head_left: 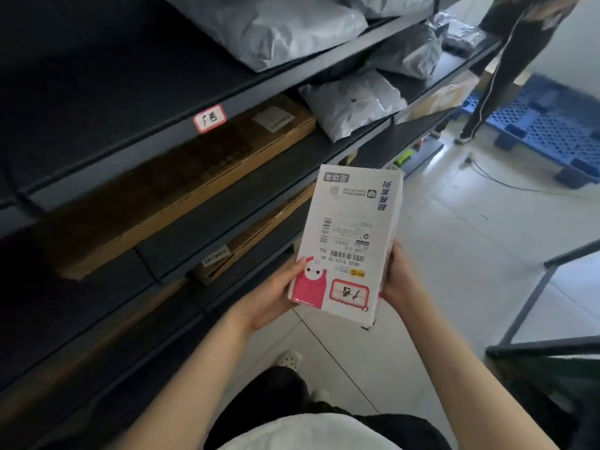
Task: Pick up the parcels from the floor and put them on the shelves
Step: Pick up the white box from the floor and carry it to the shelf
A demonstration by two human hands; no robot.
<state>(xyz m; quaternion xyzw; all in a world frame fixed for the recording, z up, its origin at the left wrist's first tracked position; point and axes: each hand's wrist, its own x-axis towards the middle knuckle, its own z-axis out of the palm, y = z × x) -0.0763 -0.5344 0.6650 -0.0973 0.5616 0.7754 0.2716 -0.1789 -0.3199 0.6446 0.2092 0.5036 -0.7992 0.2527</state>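
Note:
A white parcel box point(352, 235) with pink print, barcodes and a red-framed label is held in front of me, above the tiled floor. My left hand point(276, 293) grips its near left corner and my right hand point(397, 277) grips its near right edge. The dark metal shelves point(207, 102) run along my left; one edge carries a red-framed label point(209, 118). On them lie grey plastic mailers point(279, 27), a white mailer point(350, 102) and long brown cardboard boxes point(181, 186).
Another person's legs point(496, 76) stand at the far end of the aisle by a blue plastic pallet point(552, 125). A cable point(506, 183) trails across the floor. A dark metal frame point(535, 303) stands at my right.

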